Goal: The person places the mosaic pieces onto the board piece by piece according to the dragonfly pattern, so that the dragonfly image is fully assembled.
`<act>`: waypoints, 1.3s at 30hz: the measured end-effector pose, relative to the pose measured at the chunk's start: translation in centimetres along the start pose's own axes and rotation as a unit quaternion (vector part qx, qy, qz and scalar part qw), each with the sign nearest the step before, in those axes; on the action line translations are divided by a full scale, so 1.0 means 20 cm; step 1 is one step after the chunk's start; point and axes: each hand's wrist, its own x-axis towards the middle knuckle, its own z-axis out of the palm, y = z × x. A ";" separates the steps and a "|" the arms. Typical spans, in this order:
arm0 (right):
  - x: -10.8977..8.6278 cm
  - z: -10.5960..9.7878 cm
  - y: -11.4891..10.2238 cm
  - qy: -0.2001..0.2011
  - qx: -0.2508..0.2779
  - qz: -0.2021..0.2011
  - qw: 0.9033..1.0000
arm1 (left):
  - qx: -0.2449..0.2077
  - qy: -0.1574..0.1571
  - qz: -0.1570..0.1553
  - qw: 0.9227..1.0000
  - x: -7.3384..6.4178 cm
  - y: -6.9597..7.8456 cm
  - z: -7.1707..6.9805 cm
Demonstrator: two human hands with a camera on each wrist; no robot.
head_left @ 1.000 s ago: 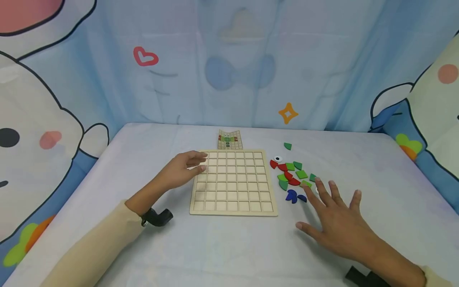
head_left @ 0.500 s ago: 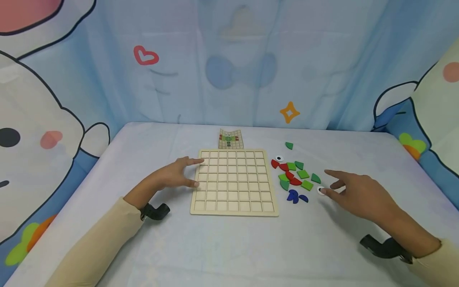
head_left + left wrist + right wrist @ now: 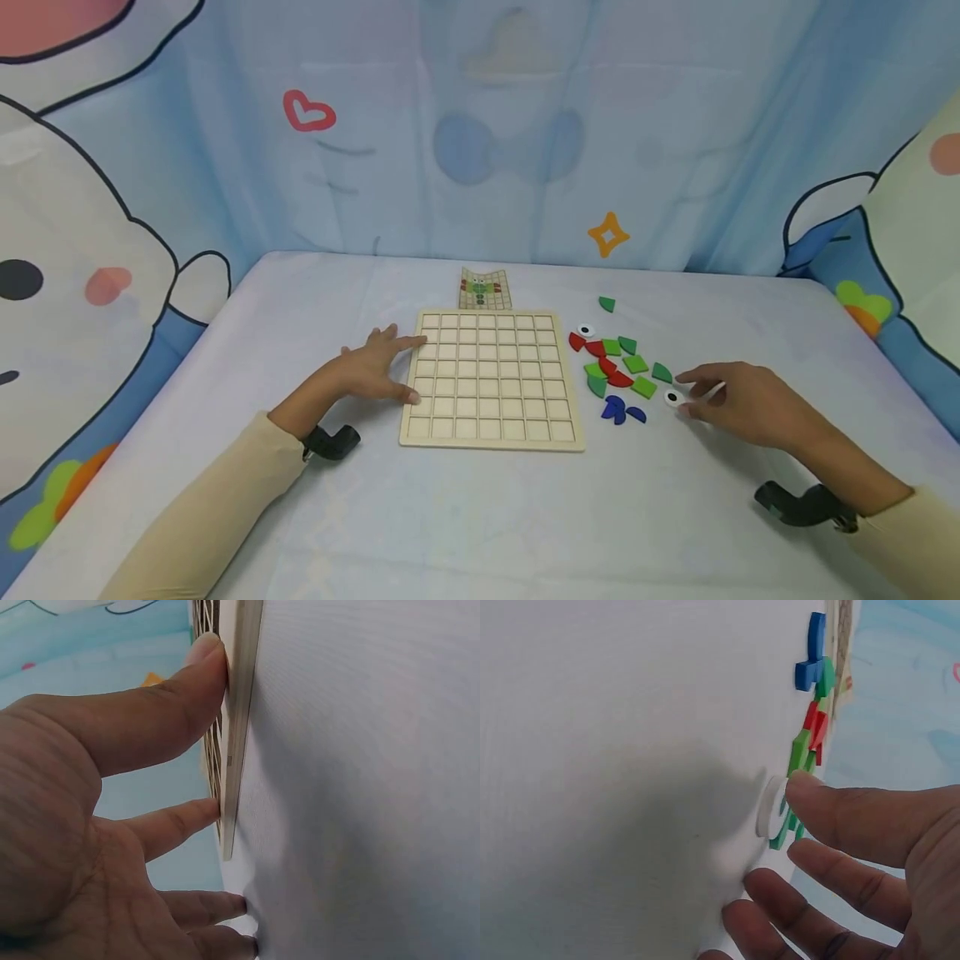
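In the head view my left hand rests at the left edge of a pale wooden grid board. Its thumb and index finger are spread and touch the rim, and the left wrist view shows the other fingertips down on the cloth beside the board. My right hand is beyond the loose pieces, its thumb tip right at the edge of a white eye disc that lies flat on the cloth. In the right wrist view the thumb overlaps this disc, with the index finger held apart from the thumb.
Red pieces, green squares, dark green quarter pieces and blue half-rounds lie right of the board. A second eye disc is near its upper right corner. Behind the board stands a picture card.
My right hand has drawn back from over the pieces and come down at the eye disc. My left thumb and index finger have spread apart along the board's left edge.
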 end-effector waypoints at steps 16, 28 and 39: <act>0.04 0.03 0.02 0.010 -0.011 0.003 1.000 | 0.020 -0.009 -0.024 0.999 -0.01 0.00 0.00; 0.03 0.02 0.00 0.027 -0.012 0.003 1.000 | 0.030 -0.009 -0.023 0.999 -0.01 0.01 -0.01; 0.06 0.00 -0.06 0.022 -0.029 0.003 0.999 | 0.029 -0.011 -0.029 0.999 -0.02 0.00 -0.01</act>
